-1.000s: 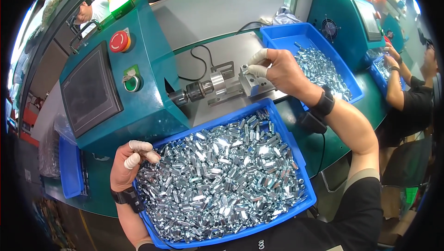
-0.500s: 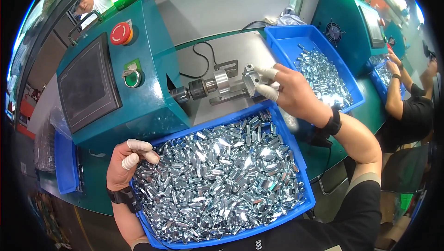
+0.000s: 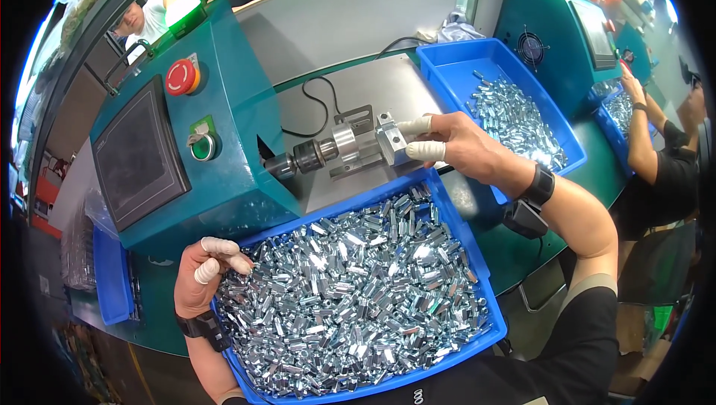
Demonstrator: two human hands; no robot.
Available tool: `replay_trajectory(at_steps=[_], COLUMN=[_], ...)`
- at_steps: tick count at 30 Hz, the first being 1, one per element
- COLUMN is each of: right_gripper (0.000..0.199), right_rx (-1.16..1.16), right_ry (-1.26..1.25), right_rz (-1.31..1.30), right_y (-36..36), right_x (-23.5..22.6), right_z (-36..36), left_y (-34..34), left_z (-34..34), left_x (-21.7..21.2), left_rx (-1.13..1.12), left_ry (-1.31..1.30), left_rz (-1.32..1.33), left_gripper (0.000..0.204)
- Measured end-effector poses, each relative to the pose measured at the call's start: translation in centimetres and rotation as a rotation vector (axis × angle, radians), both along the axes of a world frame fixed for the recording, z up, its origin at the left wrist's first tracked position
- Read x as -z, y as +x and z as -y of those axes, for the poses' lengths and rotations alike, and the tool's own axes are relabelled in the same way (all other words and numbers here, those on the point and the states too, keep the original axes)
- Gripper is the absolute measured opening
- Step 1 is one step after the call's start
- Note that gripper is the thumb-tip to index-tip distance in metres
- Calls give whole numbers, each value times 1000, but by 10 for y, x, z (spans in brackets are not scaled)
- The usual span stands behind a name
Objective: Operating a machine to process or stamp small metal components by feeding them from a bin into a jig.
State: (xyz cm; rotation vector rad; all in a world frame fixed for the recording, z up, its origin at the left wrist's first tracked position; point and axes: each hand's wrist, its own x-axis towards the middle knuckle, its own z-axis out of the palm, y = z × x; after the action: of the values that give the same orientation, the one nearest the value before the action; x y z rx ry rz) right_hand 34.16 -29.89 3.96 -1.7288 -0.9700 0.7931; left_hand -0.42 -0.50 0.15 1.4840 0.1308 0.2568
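My right hand (image 3: 466, 148), with white finger cots on thumb and index, reaches to a silver metal block (image 3: 390, 140) on the machine's fixture. Thumb and index grip at the block's right end; whether a small part sits between them is hidden. Left of the block stand a metal ring holder (image 3: 344, 142) and a dark chuck (image 3: 307, 156). My left hand (image 3: 201, 274), also in finger cots, is curled closed over the left edge of a blue tray (image 3: 477, 256) full of shiny hex metal pieces (image 3: 350, 293). What its fingertips hold, if anything, cannot be made out.
The green machine (image 3: 246, 129) carries a dark screen (image 3: 142, 155), a red emergency button (image 3: 183, 77) and a green button (image 3: 202, 147). Behind my right hand is a second blue tray (image 3: 447, 69) of metal pieces. A co-worker's arm (image 3: 641, 136) works at the far right.
The whole view has shifted, so the machine appears farther left. My right hand stays at the block, its wrist turned a little. My left hand remains curled at the tray's edge.
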Motion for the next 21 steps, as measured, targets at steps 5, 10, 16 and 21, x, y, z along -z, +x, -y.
replay_trajectory(at_steps=[5, 10, 16, 21], right_gripper=[46, 51, 47, 45], right_rx=[-96, -213, -308, -379], right_ry=[-78, 51, 16, 73], right_rz=[54, 62, -2, -21], right_y=[9, 20, 35, 43], right_x=[-6, 6, 5, 11], right_z=[-4, -15, -26, -27], left_y=[4, 4, 5, 2], left_z=[2, 1, 2, -3], left_x=[-1, -1, -2, 1], left_rx=[-4, -30, -48, -32], left_ry=[17, 25, 29, 1], left_rz=[8, 18, 16, 10], left_gripper=[43, 44, 45, 44])
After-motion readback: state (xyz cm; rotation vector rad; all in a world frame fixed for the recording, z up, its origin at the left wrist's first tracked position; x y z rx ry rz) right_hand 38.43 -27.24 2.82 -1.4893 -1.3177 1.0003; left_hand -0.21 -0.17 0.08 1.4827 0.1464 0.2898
